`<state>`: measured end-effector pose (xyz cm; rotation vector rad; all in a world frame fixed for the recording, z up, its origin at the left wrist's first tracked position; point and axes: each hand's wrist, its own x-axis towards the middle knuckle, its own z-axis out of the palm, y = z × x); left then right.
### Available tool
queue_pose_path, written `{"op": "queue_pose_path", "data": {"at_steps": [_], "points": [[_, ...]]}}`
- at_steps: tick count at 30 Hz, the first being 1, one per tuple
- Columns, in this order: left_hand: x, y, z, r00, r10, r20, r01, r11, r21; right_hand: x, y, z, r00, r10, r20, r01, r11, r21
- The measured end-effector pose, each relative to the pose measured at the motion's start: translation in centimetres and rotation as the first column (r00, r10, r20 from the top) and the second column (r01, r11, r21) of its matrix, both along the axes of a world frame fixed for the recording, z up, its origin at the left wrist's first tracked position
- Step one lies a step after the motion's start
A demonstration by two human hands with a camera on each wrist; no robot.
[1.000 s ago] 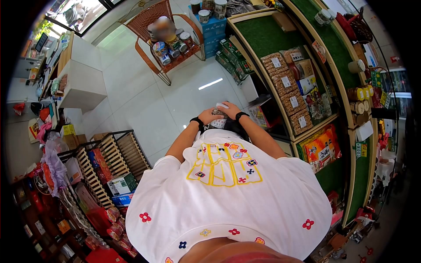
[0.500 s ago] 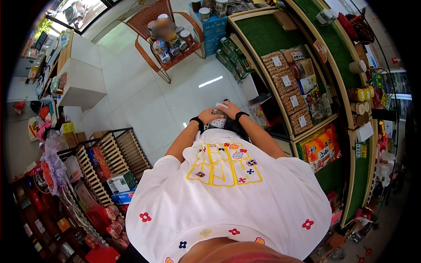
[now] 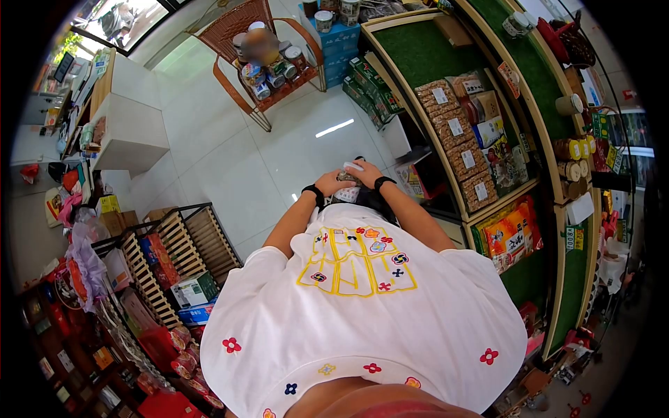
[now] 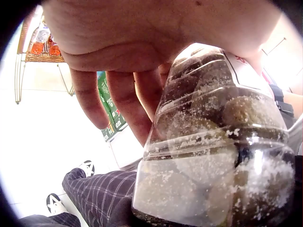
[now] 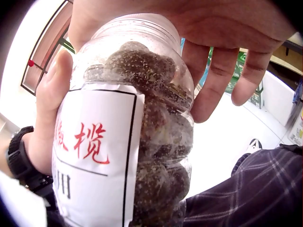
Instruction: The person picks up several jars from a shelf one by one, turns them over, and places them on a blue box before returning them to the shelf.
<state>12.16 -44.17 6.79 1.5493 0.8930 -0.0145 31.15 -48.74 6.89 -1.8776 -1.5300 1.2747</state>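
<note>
A clear ridged plastic jar [image 3: 346, 177] is between my two hands in front of my body. Its contents are dark, wrinkled preserved fruits with white grains, plain in the left wrist view through the jar wall [image 4: 203, 142]. On one side a white label [image 5: 94, 146] carries red characters. My left hand [image 3: 329, 185] grips the jar's side, its thumb showing at the left of the right wrist view. The right hand [image 3: 365, 174] holds the jar near its whitish threaded neck [image 5: 137, 26], fingers reaching past the far side.
Ahead stands a wicker chair [image 3: 275, 90] with several cans and jars on it. To my right runs a shelf unit [image 3: 411, 52] with packaged goods. Slatted wooden crates [image 3: 198, 240] are on the left, and a white counter [image 3: 129, 136] stands farther back.
</note>
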Motion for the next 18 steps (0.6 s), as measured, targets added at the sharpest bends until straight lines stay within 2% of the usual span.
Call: {"op": "queue_pose_path", "data": {"at_steps": [18], "points": [[0.5, 0.5, 0.2, 1.000, -0.029, -0.011, 0.029, 1.000, 0.010, 0.6, 0.4, -1.3, 1.000, 0.013, 0.014, -0.013, 1.000, 0.005]]}}
